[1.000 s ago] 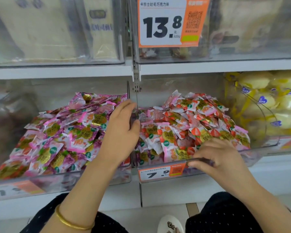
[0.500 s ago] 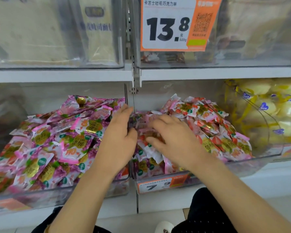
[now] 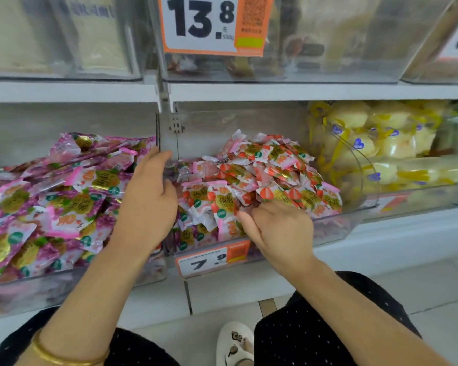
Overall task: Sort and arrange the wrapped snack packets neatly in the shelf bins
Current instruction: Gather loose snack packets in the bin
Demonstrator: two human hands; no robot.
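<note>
Two clear shelf bins sit side by side. The left bin [image 3: 37, 289] is heaped with pink-and-purple snack packets [image 3: 64, 196]. The middle bin [image 3: 336, 220] holds a pile of pink-and-red strawberry packets [image 3: 275, 165], highest at the back right. My left hand [image 3: 148, 204] rests with relaxed fingers on the divider between the two bins, thumb toward the strawberry pile. My right hand [image 3: 280, 231] is at the front of the middle bin, its fingers curled into the strawberry packets and gripping some of them.
A third bin on the right holds yellow wrapped packets [image 3: 381, 154]. A 7.9 price tag [image 3: 209, 261] hangs on the middle bin's front. The white upper shelf [image 3: 302, 91] carries more clear bins and a 13.8 tag [image 3: 209, 22]. My knees and one shoe are below.
My right hand went from the bin's front edge up onto the strawberry pile, then drew back toward the front and curled into the packets. My left hand stayed on the divider.
</note>
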